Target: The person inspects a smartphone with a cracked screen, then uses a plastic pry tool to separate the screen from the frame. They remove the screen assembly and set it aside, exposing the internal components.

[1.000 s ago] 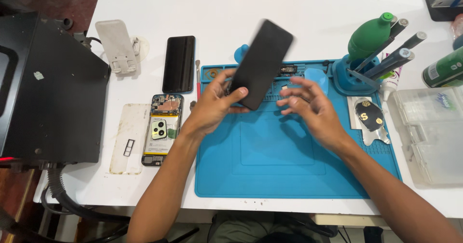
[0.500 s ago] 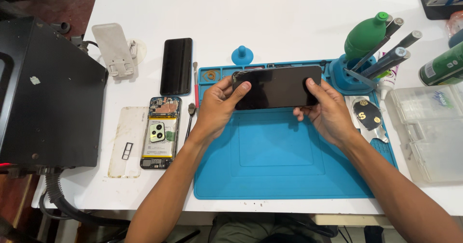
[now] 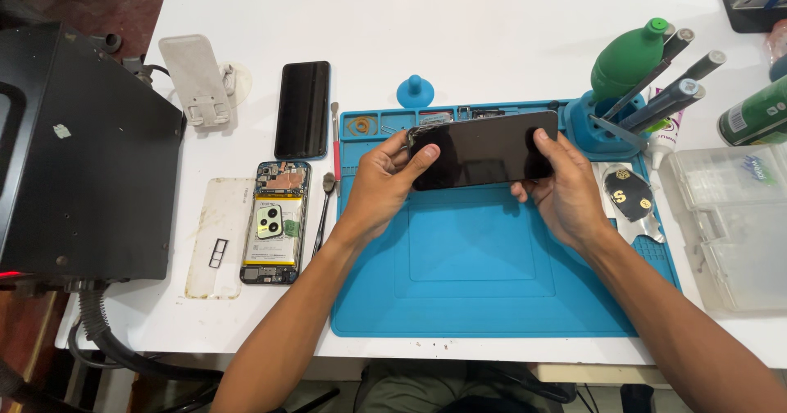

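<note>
Holding: both hands carry a black phone display panel (image 3: 484, 148) flat and glass-up, lifted over the 12 o'clock edge of the blue repair mat (image 3: 484, 298).
Left grip: the left hand (image 3: 385, 179) is pinched on the panel's 9 o'clock short end, thumb lying across the glass, fingers curled beneath and mostly hidden.
Right grip: the right hand (image 3: 566, 188) is clamped on the 3 o'clock short end, thumb on top near the corner, the other fingers under the panel.
Handling, as a judgement: the panel looks thin and light, rigid along its length but brittle; the glossy face will be slippery and show prints, and a twist or a corner knock could crack it.
Where to take hold: the two short edges or the long rims seem safest, with pressure kept off the middle of the glass; a flex tail may hang at the 9 o'clock end, but it is too small to be sure.
Just behind: small mat compartments with screws and a rubber ring at 12 o'clock, beyond them a blue suction cup (image 3: 416, 92).
At 9 o'clock: a red-handled tool (image 3: 335, 138), an opened phone body (image 3: 275, 223), a dark phone (image 3: 302, 109), a clear back cover (image 3: 217, 237).
At 2 o'clock: a green blower (image 3: 627, 59) in a tool stand on the bench (image 3: 492, 20).
</note>
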